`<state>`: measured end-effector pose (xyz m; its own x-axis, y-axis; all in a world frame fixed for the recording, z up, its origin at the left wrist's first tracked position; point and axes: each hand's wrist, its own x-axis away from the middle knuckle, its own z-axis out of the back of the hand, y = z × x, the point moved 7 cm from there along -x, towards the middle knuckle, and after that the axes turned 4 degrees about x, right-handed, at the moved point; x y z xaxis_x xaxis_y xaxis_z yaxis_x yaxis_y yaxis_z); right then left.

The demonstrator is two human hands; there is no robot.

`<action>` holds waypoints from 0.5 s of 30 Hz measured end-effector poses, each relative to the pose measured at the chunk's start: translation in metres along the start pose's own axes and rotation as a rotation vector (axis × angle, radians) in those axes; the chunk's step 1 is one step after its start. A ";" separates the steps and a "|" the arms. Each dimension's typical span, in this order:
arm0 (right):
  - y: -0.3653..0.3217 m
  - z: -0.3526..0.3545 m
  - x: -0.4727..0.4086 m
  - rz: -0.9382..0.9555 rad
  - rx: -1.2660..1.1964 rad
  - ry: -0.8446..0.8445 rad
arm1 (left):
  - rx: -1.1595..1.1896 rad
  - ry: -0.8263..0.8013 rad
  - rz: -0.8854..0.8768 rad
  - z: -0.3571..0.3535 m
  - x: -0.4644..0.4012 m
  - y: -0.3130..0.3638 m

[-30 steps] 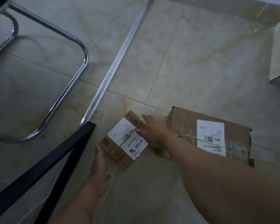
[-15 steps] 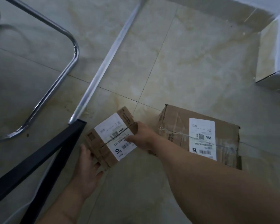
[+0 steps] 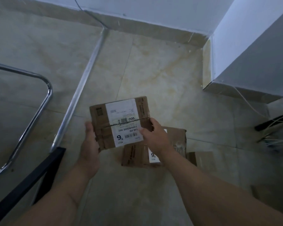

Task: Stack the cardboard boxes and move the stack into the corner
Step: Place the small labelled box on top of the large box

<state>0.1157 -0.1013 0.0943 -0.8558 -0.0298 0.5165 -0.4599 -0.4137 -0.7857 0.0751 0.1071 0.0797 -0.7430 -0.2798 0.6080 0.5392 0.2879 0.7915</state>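
Observation:
I hold a small cardboard box (image 3: 119, 121) with a white shipping label up off the floor, between both hands. My left hand (image 3: 90, 142) grips its left side and my right hand (image 3: 155, 136) grips its right side. Below and to the right, a larger cardboard box (image 3: 176, 144) with its own white label lies on the tiled floor; the small box and my right arm cover part of it. The room corner (image 3: 206, 38), where the back wall meets a white pillar, lies beyond the boxes to the upper right.
A chrome chair frame (image 3: 39, 108) curves at the left. A metal floor strip (image 3: 87, 70) runs diagonally toward the wall. A black table leg (image 3: 33, 175) crosses the lower left. Loose cables (image 3: 274, 136) lie at the right, beside the white pillar (image 3: 252, 54).
The small box was on the floor with my hands closing on it; now both hands have lifted it and brought it right, over the larger box's left part. The view tilted up toward the corner.

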 end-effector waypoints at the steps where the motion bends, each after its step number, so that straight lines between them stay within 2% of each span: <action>1: 0.008 0.018 0.007 -0.028 -0.016 0.023 | -0.023 -0.043 0.021 -0.020 0.008 -0.001; 7: 0.072 0.090 0.050 -0.250 -0.095 0.127 | -0.142 -0.243 0.178 -0.099 0.036 -0.034; 15: 0.126 0.080 0.048 -0.396 -0.120 0.050 | -0.292 -0.255 0.246 -0.096 0.026 -0.073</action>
<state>0.0359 -0.2275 0.0471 -0.6159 0.1555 0.7723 -0.7779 -0.2748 -0.5651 0.0547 -0.0094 0.0439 -0.6335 0.0097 0.7737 0.7734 0.0371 0.6328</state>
